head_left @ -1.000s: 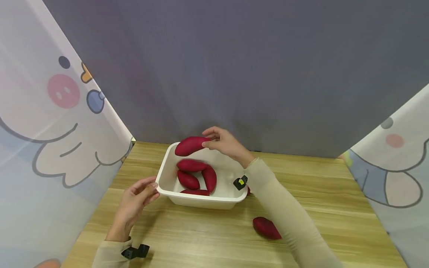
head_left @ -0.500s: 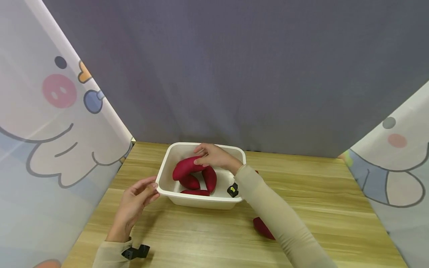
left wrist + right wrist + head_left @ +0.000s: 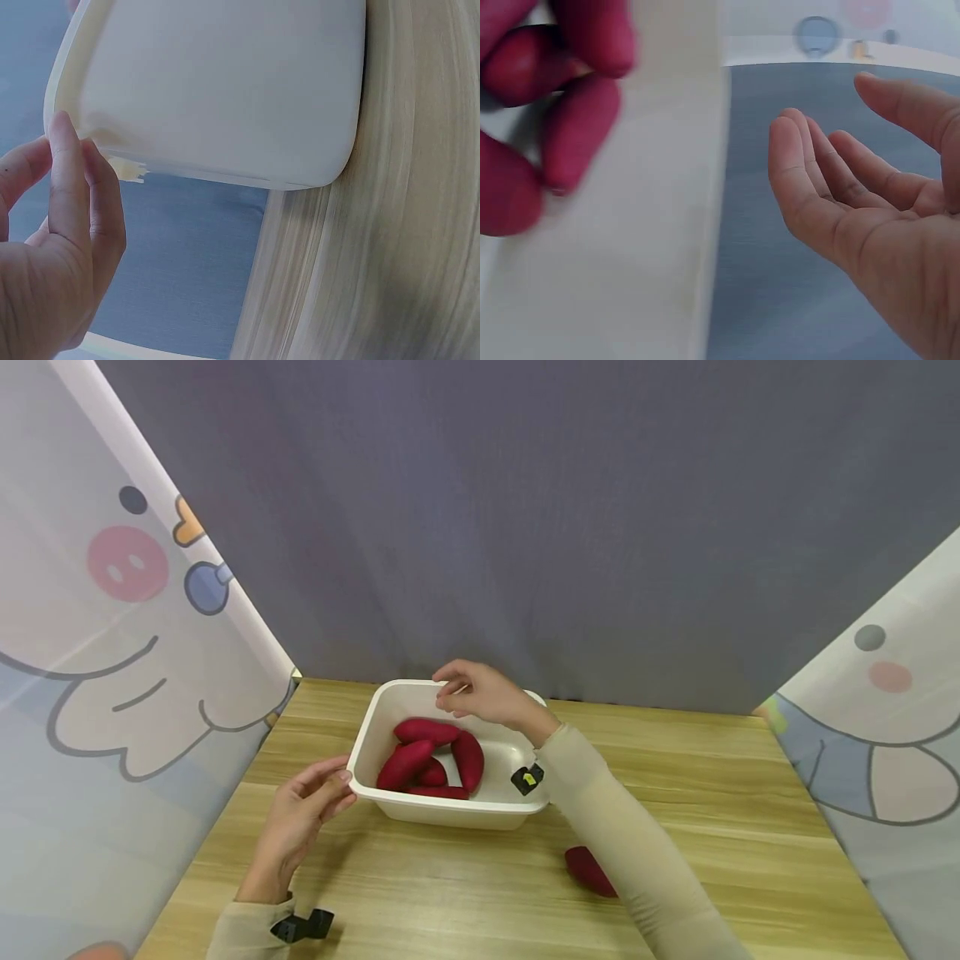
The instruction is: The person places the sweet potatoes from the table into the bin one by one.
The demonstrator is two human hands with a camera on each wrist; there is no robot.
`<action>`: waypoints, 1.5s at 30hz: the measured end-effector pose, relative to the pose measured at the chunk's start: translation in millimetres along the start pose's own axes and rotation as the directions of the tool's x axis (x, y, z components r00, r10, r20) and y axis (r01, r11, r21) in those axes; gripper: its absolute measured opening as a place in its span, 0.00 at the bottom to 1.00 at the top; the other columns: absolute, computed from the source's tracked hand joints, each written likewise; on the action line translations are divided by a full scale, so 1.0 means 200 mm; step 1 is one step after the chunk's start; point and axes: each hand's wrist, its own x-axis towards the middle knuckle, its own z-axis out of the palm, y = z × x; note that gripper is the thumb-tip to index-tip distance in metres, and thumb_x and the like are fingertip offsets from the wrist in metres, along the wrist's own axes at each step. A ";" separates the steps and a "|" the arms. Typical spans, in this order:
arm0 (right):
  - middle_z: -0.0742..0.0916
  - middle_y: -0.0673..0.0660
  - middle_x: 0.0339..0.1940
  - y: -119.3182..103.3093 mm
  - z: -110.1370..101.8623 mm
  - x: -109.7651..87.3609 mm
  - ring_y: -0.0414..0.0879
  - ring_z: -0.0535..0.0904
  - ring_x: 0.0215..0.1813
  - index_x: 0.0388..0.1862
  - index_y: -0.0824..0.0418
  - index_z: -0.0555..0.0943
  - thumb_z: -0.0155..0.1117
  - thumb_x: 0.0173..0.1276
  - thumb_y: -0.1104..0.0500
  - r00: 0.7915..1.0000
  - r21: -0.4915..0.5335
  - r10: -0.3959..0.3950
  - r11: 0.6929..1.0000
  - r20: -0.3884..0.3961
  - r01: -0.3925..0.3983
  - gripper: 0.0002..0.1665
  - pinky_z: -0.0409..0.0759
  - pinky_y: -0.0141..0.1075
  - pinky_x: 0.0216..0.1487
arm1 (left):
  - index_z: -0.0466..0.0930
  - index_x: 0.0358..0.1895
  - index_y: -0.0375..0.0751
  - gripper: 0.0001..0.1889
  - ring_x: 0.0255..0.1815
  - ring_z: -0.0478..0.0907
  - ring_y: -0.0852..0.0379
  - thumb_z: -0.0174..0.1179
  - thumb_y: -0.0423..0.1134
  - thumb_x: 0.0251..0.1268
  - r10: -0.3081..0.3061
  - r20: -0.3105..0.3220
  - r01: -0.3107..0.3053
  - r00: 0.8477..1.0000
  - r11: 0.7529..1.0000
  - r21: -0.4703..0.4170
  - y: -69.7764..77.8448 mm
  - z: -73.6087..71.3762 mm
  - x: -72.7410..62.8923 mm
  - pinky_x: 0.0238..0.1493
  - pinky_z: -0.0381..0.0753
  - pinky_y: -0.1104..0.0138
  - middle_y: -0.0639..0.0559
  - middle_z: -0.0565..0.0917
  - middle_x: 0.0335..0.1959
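Note:
A white plastic tub [image 3: 450, 810] stands on the table, holding several red-purple sweet potatoes [image 3: 468, 762] grouped toward its left side. One sweet potato [image 3: 406, 765] leans across others near the left wall. My left hand [image 3: 298, 817] pinches the tub's rim at its near left corner; the left wrist view shows thumb and fingers at the edge [image 3: 51, 97]. Over the far rim hovers my right hand [image 3: 491, 695], fingers loosely bent and holding nothing. The right wrist view shows its fingers [image 3: 799, 176] apart from the sweet potatoes [image 3: 581, 131].
Another sweet potato [image 3: 588, 871] lies on the wooden table [image 3: 450, 893] right of the tub, partly hidden by my right sleeve [image 3: 630, 827]. A grey curtain [image 3: 525, 527] stands behind the table, with cartoon-printed sheets [image 3: 112, 652] at both sides.
My right hand lowered a sweet potato into the tub, let it go among the others, and rose back toward the far rim. The left hand stayed on the rim.

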 end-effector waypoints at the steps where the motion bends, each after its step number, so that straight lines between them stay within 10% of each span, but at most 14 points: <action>1: 0.85 0.65 0.49 -0.03 -0.01 -0.02 0.54 0.84 0.51 0.64 0.71 0.73 0.64 0.71 0.67 1.000 -0.003 -0.016 1.000 -0.001 0.016 0.24 0.88 0.43 0.51 | 0.82 0.57 0.33 0.14 0.41 0.85 0.56 0.61 0.27 0.71 0.000 0.000 0.000 1.000 1.000 -0.001 0.00 0.00 0.00 0.49 0.87 0.65 0.47 0.82 0.43; 12: 0.85 0.58 0.50 -0.08 -0.15 -0.42 0.49 0.83 0.50 0.62 0.63 0.76 0.68 0.71 0.62 0.983 -0.248 -0.154 0.961 -0.103 0.124 0.23 0.86 0.45 0.54 | 0.81 0.57 0.32 0.14 0.42 0.84 0.56 0.60 0.27 0.71 0.005 -0.014 -0.005 1.000 1.000 0.005 0.01 -0.01 -0.01 0.49 0.88 0.65 0.48 0.82 0.43; 25: 0.85 0.52 0.49 0.26 -0.24 -1.02 0.48 0.83 0.47 0.62 0.60 0.77 0.67 0.71 0.64 0.964 -0.369 -0.134 0.929 -0.229 0.041 0.21 0.88 0.41 0.48 | 0.80 0.58 0.31 0.15 0.42 0.84 0.55 0.60 0.27 0.71 0.003 -0.007 -0.003 1.000 1.000 -0.001 0.00 -0.02 -0.02 0.49 0.87 0.65 0.47 0.81 0.43; 38: 0.80 0.72 0.55 0.75 -0.20 -1.34 0.61 0.80 0.50 0.66 0.74 0.70 0.64 0.73 0.64 0.993 -0.100 0.065 0.992 -0.099 -0.075 0.27 0.85 0.35 0.48 | 0.81 0.58 0.33 0.14 0.42 0.84 0.56 0.60 0.28 0.72 -0.003 -0.005 0.003 1.000 1.000 0.001 -0.01 -0.02 -0.01 0.50 0.87 0.65 0.48 0.81 0.44; 45: 0.80 0.71 0.57 0.83 -0.17 -1.36 0.49 0.81 0.53 0.66 0.72 0.70 0.67 0.71 0.62 0.997 -0.057 0.077 0.995 0.000 -0.077 0.30 0.85 0.35 0.52 | 0.82 0.57 0.35 0.13 0.42 0.84 0.57 0.60 0.28 0.72 -0.004 -0.011 0.004 1.000 1.000 -0.001 0.00 -0.02 -0.01 0.50 0.87 0.65 0.48 0.81 0.44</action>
